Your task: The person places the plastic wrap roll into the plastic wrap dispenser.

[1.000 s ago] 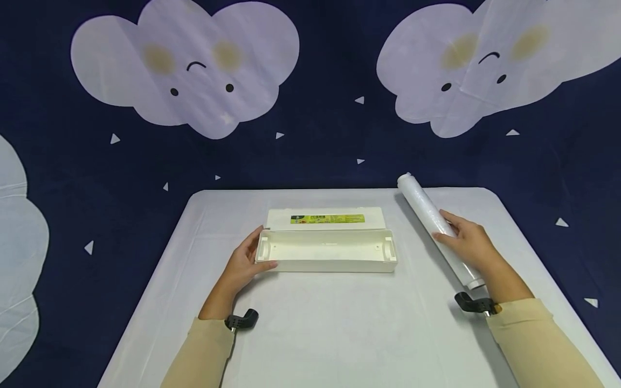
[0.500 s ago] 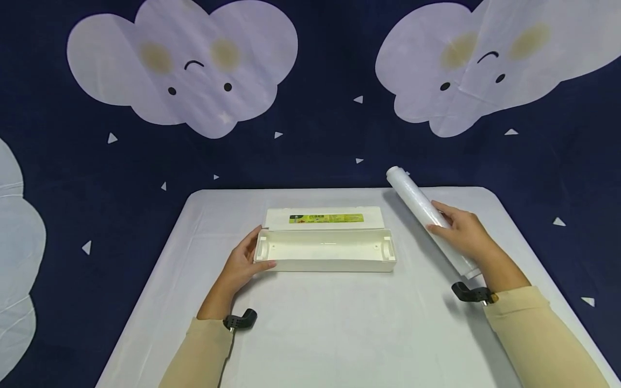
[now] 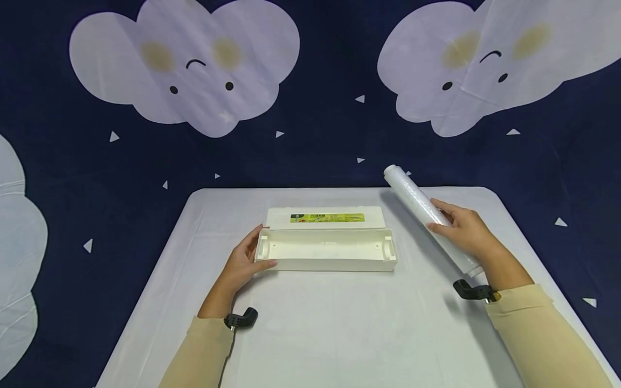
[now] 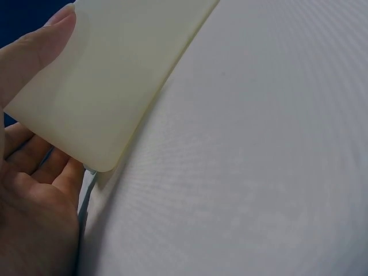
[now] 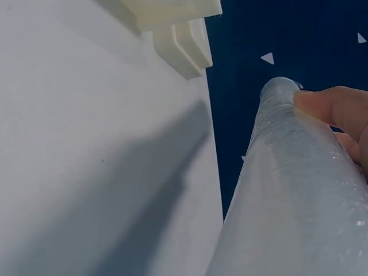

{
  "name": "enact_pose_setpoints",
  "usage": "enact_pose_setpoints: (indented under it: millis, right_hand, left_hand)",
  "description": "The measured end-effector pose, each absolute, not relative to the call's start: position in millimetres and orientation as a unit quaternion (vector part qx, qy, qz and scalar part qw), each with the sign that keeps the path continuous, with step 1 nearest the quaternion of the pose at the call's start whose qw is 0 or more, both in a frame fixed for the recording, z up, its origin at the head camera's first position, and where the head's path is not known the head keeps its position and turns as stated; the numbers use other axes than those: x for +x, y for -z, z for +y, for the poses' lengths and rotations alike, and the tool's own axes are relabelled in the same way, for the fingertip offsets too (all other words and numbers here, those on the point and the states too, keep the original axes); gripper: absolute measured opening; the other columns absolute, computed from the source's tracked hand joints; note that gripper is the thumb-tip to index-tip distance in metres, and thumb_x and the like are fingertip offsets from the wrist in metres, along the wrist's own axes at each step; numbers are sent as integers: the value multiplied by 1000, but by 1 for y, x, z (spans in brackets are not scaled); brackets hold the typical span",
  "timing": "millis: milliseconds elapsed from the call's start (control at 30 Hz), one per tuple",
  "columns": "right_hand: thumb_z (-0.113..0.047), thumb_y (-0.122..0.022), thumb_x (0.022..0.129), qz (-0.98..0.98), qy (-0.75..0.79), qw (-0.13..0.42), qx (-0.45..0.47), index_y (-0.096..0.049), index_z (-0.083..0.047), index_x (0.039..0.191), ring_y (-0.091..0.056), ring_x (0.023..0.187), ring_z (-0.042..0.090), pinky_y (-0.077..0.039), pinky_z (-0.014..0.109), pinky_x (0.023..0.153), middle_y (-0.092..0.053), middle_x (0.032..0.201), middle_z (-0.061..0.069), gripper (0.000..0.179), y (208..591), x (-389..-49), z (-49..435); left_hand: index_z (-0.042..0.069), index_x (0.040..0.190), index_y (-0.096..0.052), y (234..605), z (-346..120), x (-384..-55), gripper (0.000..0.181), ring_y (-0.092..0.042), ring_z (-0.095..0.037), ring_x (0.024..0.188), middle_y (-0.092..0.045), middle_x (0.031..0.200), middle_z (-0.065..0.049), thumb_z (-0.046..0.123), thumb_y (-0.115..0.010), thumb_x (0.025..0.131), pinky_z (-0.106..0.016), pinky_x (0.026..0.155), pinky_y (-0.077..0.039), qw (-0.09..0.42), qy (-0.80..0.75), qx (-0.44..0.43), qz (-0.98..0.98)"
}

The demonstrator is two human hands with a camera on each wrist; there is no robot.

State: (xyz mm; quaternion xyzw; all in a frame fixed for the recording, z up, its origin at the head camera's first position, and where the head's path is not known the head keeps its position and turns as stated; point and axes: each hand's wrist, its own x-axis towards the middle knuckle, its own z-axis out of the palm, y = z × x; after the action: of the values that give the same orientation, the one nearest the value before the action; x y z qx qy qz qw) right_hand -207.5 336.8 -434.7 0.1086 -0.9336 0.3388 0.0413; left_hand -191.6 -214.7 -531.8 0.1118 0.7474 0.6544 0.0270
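A long white plastic box stands on the table with its lid folded back behind it; a green and yellow label is on the lid. Nothing lies in the box. My left hand grips the box's left end, thumb on the front wall and fingers round the far side. In the left wrist view the thumb presses on the pale box wall. My right hand holds a roll of cling film around its middle, slanted and raised off the table. In the right wrist view the roll fills the foreground.
A white cloth covers the table, whose far edge meets a dark blue backdrop with clouds and triangles. A black wrist device sits on the left wrist and another device on the right. The roll stands right of the box.
The roll in my right hand has moved a little left and up, mostly in the first half second. My left hand and the box have stayed in place.
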Motion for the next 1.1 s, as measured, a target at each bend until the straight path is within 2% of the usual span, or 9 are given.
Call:
enact_pose_setpoints:
  millis: [167, 433, 500, 733, 967, 1100]
  right_hand:
    - [-21, -79, 99, -933, -341, 34, 110, -47, 3, 155, -65, 108, 42, -59, 51, 80, -58, 137, 36, 69, 431, -207, 336]
    - [-22, -81, 97, -930, -347, 26, 117, -49, 2, 155, -65, 106, 39, -55, 23, 72, -60, 136, 34, 70, 430, -208, 335]
    - [-22, -81, 97, -930, -347, 24, 119, -49, 1, 155, -65, 106, 38, -54, 22, 72, -60, 136, 34, 71, 430, -209, 334]
    - [-24, -81, 98, -929, -346, 18, 128, -48, -1, 156, -64, 110, 39, -58, 35, 77, -58, 140, 33, 71, 428, -209, 331]
    - [-19, -80, 98, -923, -357, 18, 142, -48, 1, 155, -63, 111, 40, -52, 17, 73, -56, 142, 33, 69, 426, -210, 329]
    - [-16, -80, 97, -918, -365, 20, 152, -49, 3, 154, -63, 111, 40, -50, 11, 73, -57, 141, 33, 67, 426, -210, 326]
  left_hand:
    - [7, 166, -30, 530, -214, -192, 110, -33, -26, 152, -36, 165, -13, -2, -94, 76, -25, 118, -34, 27, -653, 111, 749]
    - [5, 166, -30, 532, -213, -194, 111, -35, -28, 151, -38, 164, -13, 2, -96, 76, -22, 116, -35, 21, -652, 115, 749]
    - [5, 166, -30, 533, -214, -194, 111, -36, -27, 150, -39, 164, -12, 2, -96, 76, -21, 115, -36, 21, -651, 115, 750]
    - [5, 166, -30, 532, -214, -193, 111, -37, -26, 150, -39, 164, -12, 3, -96, 77, -21, 115, -36, 21, -649, 116, 751]
    - [6, 166, -30, 532, -214, -192, 112, -34, -30, 151, -37, 165, -14, 2, -96, 76, -22, 116, -35, 20, -648, 117, 752]
    - [5, 166, -30, 532, -214, -193, 111, -33, -29, 152, -36, 165, -14, 1, -95, 76, -23, 117, -34, 20, -650, 119, 750]
